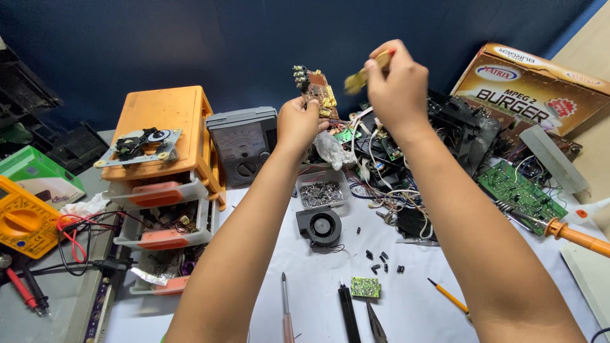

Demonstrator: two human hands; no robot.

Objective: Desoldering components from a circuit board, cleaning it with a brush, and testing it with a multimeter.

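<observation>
Raised at upper centre, left hand (297, 122) grips a small brown circuit board (318, 93) while right hand (397, 86) pinches a yellow-handled brush (363, 73), apparently brushing it clean, needing light strokes.

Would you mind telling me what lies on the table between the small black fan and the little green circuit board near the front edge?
In the head view, a scatter of small black components lies on the white table between the black fan and the little green board.
</observation>
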